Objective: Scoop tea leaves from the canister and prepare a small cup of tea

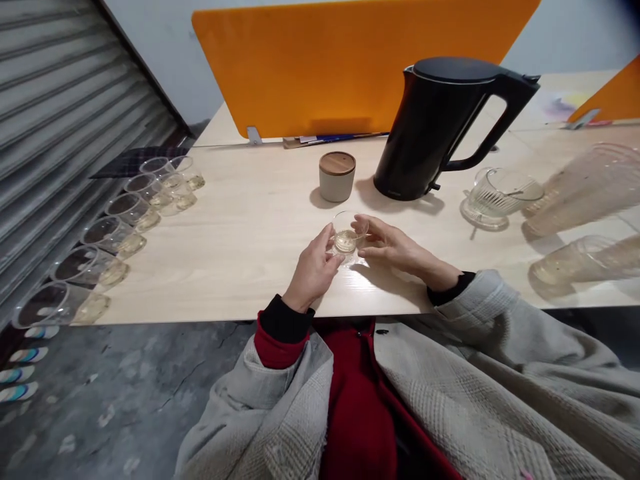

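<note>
A small clear plastic cup (346, 241) stands on the light wooden table (240, 240) near its front edge, between my two hands. My left hand (311, 270) closes on the cup's left side, thumb low and fingers along the wall. On the other side, my right hand (395, 248) has its fingers curved against the cup's right wall and rim. A little beyond the cup stands a grey canister (337, 181) with a wooden lid. Whether the cup contains anything is hard to tell.
A black electric kettle (425, 133) stands behind my right hand. Further right are a ribbed glass cup (505, 193) and stacked clear plastic cups (585, 190) lying tilted. Several clear cups (90, 267) line the table's left edge. An orange divider (300, 67) borders the back.
</note>
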`<state>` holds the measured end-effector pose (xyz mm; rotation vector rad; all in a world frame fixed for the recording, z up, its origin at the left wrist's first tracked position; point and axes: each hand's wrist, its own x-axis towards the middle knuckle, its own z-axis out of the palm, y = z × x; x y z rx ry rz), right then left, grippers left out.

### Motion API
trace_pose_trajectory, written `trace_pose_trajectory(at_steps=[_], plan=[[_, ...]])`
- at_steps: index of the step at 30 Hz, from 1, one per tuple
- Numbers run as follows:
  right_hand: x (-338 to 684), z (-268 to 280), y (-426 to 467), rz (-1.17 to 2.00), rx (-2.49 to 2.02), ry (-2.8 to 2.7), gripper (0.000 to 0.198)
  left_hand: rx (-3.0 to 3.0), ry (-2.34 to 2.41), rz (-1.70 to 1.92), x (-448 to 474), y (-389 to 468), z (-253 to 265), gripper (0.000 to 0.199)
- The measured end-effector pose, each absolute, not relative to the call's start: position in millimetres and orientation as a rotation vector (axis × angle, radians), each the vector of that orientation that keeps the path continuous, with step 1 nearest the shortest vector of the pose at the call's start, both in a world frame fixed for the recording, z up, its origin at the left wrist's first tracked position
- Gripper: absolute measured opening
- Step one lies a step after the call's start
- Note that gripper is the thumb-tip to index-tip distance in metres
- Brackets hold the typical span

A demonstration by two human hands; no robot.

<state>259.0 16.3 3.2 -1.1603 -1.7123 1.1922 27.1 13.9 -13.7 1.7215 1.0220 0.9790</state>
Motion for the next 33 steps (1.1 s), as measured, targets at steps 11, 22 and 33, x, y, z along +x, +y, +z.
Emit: trace_pose_trajectory(at_steps=[11,22,33], plan=[[244,2,5,1.044,-1.131,-1.639,0.057,1.748,0.993,1.132,21,-3,-16,0.058],[243,-15,6,1.085,-1.137,-1.614,0.067,1.735,1.055,1.132,21,0,-27,0.063],[248,-11,1,1.113,-1.123,-1.588,0.072,1.674,1.076,1.157,21,-1,-29,0.061]])
